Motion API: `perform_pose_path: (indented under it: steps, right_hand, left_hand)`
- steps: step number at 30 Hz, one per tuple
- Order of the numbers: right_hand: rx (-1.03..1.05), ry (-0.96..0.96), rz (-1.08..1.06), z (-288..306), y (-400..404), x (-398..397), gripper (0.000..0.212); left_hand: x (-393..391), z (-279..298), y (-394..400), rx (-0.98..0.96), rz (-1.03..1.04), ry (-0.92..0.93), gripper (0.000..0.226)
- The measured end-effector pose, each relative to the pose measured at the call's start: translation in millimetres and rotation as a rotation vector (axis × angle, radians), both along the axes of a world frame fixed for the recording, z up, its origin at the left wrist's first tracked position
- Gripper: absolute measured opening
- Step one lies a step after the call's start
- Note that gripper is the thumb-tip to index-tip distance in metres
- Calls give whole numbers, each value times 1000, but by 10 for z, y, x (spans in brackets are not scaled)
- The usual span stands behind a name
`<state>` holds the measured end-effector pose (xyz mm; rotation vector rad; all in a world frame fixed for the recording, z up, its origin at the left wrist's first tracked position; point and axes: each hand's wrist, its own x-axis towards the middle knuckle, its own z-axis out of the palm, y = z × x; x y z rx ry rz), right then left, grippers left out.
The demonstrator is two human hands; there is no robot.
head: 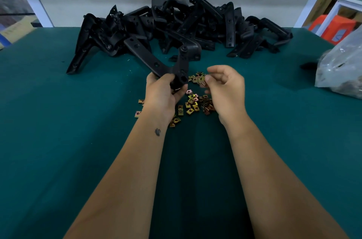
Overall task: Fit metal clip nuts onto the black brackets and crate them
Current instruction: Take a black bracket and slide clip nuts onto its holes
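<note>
Hands over green bench, bracket in left, clip nut in right.

Forearms enter from 6 o'clock. Left hand (pixel 163 91) is wrapped round the lower end of a black bracket (pixel 174 64), whose two arms fan up toward 11 and 12 o'clock. Right hand (pixel 225 90), at 3 o'clock of the left, has fingers curled, with thumb and fingertips pinching a clip nut (pixel 201 80) just beside the bracket's end, not on it. Loose clip nuts (pixel 193 103) lie scattered on the green mat (pixel 78 140) under and between both hands. Farther out at 12 o'clock is the pile of black brackets (pixel 195 25) against the back panel. Clear plastic bag (pixel 340 70) sits at 3 o'clock by the mat's edge. No crate in view.
</note>
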<state>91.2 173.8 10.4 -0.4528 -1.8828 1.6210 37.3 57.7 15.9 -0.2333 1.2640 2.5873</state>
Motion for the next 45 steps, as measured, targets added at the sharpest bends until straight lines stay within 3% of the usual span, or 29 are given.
perform_pose_path:
  steps: [4, 6, 11, 19, 24, 37, 45]
  right_hand:
    - [-161, 74, 65, 5, 17, -12, 26]
    - [-173, 72, 90, -9, 33, -19, 28]
    - [-153, 81, 124, -8, 41, -33, 32]
    - [-221, 180, 197, 17, -16, -9, 32]
    - [-166, 189, 238, 37, -42, 5, 34]
    - [-99, 177, 291, 43, -64, 24, 33]
    - [46, 108, 138, 10, -26, 8, 19]
  left_hand:
    - [6, -16, 13, -22, 68, 60, 78]
    - [27, -16, 10, -63, 93, 134, 88]
    - [62, -2, -9, -236, 37, 252, 54]
    - [74, -43, 19, -514, -81, 365, 49]
    - [86, -9, 21, -473, -138, 299, 30]
    - [77, -12, -13, -497, -135, 320, 39]
    - [83, -21, -5, -596, -114, 402, 36]
